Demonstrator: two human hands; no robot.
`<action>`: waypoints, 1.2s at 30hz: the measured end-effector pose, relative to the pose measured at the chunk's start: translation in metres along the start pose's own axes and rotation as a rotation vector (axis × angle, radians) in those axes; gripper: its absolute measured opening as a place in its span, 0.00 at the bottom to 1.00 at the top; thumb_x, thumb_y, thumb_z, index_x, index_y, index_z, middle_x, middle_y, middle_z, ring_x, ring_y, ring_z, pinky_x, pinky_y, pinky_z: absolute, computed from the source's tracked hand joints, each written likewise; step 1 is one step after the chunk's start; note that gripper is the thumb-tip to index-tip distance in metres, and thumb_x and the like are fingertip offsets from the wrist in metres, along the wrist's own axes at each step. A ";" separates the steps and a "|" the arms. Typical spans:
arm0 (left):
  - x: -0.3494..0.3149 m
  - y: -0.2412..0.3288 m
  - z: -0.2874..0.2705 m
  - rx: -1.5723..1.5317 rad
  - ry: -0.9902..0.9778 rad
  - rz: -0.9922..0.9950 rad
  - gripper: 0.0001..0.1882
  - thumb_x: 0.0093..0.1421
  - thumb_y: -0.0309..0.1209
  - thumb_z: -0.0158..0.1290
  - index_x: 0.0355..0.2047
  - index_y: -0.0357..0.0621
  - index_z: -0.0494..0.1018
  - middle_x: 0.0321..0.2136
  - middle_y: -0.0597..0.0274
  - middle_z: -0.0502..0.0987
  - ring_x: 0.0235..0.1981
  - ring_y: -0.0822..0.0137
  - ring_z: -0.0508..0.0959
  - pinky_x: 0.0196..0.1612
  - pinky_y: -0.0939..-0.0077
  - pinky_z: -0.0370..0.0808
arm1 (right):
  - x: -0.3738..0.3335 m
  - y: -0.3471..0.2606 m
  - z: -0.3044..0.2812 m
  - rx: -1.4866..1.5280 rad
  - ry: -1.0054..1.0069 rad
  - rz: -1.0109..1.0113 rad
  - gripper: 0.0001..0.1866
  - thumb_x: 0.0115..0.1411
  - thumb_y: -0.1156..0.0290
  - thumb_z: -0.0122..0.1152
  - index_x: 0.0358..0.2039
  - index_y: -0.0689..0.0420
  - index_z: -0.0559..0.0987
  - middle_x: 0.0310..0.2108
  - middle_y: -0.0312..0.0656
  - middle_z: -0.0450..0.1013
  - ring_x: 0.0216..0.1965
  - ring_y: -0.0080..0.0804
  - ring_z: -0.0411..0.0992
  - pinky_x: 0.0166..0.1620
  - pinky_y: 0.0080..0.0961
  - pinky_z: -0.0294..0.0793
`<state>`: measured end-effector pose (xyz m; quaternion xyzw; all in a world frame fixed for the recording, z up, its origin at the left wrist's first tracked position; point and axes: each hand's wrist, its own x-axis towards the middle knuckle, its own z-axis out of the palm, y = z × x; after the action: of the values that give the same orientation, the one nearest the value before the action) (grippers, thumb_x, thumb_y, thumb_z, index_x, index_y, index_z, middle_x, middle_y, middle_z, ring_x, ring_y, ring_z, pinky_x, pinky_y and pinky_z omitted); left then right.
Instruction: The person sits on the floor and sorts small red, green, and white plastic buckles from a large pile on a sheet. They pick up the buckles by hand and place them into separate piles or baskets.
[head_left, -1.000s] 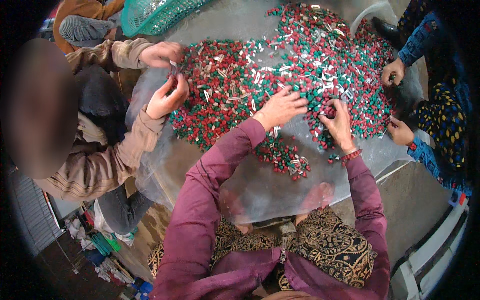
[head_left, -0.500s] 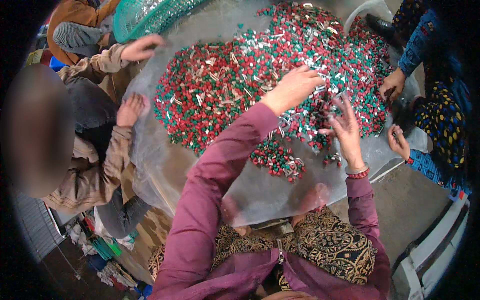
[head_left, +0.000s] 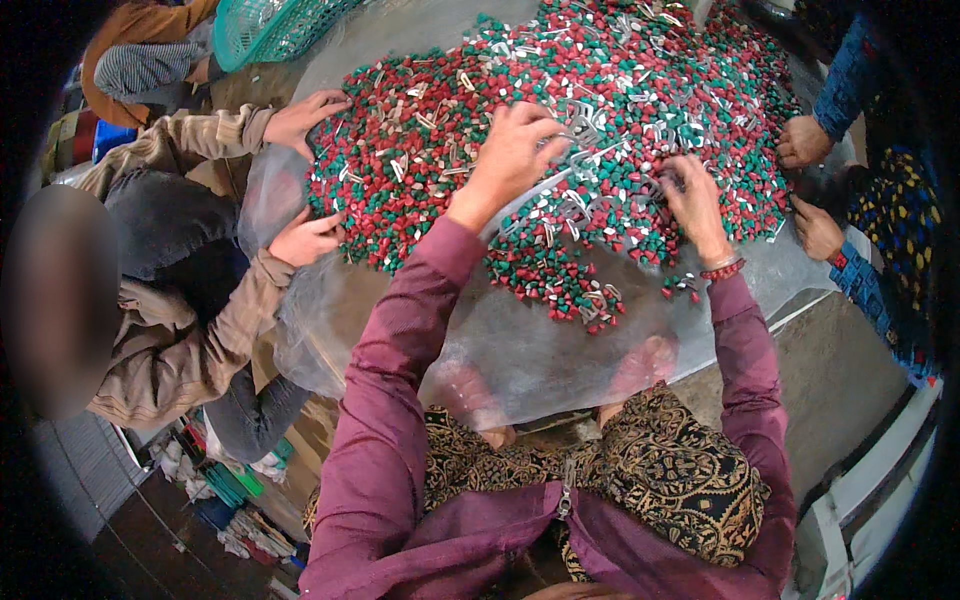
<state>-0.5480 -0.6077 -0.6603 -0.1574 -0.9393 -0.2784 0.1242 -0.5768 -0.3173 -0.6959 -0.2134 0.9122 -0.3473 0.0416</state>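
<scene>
A wide heap of small red, green and whitish pieces [head_left: 400, 200] lies spread on a clear plastic sheet [head_left: 530, 370]. My left hand [head_left: 510, 160] is over the middle of the heap, palm down, its bent fingers apart with nothing visible in them. Beside it, a long pale strip [head_left: 560, 180] slants across the pieces; its kind is unclear. My right hand [head_left: 695, 210] dips into the heap's near right part, fingers curled down and closing among dark grey pieces [head_left: 655, 190]. Its fingertips are partly hidden, so what they pinch cannot be made out.
At the left, a person's two hands [head_left: 305, 120] touch the heap's edge. Another person's hands [head_left: 805, 140] are at its right edge. A green plastic basket [head_left: 270, 30] stands at the far left. A white frame [head_left: 870, 490] is at the lower right.
My left hand has drawn back to the left, and my right hand has lowered and curled its fingers. The left person's hands have come onto the heap's edge. The view has shifted slightly.
</scene>
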 end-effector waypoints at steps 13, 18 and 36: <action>-0.024 0.033 -0.034 -1.852 -0.247 -0.779 0.13 0.61 0.34 0.54 0.43 0.44 0.68 0.44 0.57 0.75 0.25 0.77 0.71 0.20 0.90 0.66 | -0.015 -0.051 -0.048 0.964 0.015 0.386 0.09 0.58 0.74 0.58 0.39 0.60 0.78 0.45 0.40 0.71 0.41 0.27 0.73 0.42 0.23 0.75; -0.019 0.040 -0.025 -1.606 -0.483 -0.813 0.12 0.59 0.37 0.56 0.36 0.45 0.68 0.35 0.60 0.76 0.24 0.76 0.70 0.23 0.85 0.67 | -0.020 -0.059 -0.045 1.361 -0.080 0.494 0.11 0.59 0.74 0.56 0.43 0.60 0.71 0.30 0.35 0.67 0.28 0.21 0.69 0.30 0.17 0.70; -0.014 0.034 -0.025 -1.716 -0.260 -0.740 0.04 0.55 0.29 0.50 0.31 0.46 0.67 0.30 0.59 0.72 0.30 0.60 0.78 0.22 0.74 0.77 | -0.017 -0.046 -0.058 1.368 -0.154 0.545 0.02 0.55 0.75 0.52 0.30 0.57 0.70 0.34 0.39 0.71 0.27 0.24 0.70 0.19 0.16 0.68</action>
<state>-0.5189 -0.5980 -0.6277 0.0832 -0.4100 -0.8770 -0.2364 -0.5575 -0.3057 -0.6234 0.0703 0.5069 -0.7996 0.3141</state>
